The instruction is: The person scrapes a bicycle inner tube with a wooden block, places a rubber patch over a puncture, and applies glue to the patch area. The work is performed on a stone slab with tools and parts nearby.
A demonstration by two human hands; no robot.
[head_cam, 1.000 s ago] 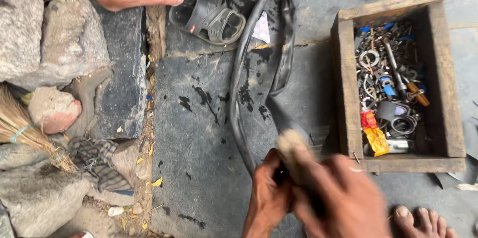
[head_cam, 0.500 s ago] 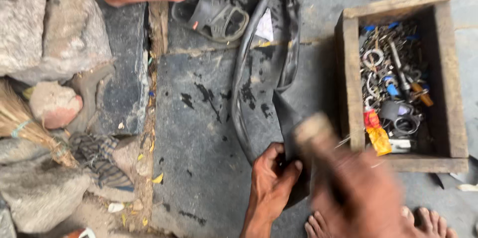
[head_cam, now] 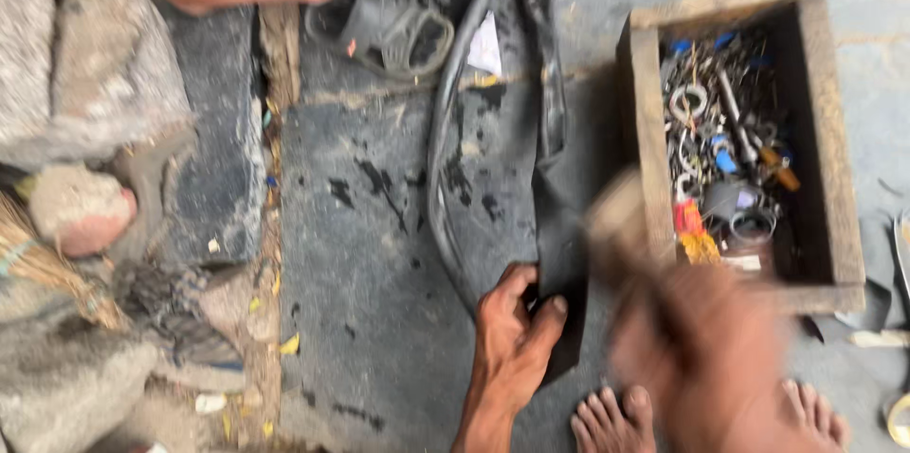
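— Where is the inner tube (head_cam: 493,131)?
— Flat on the floor, left of the wooden box (head_cam: 645,131); left hand (head_cam: 512,339) pinches its near end steady. Right hand (head_cam: 701,358), blurred, grips a wooden-looking tool (head_cam: 616,221).

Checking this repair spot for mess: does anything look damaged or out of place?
Nothing clearly damaged. The black rubber inner tube lies limp and folded on the grey ground, pinned by the left hand. The right hand is blurred. The wooden box holds jumbled metal parts.
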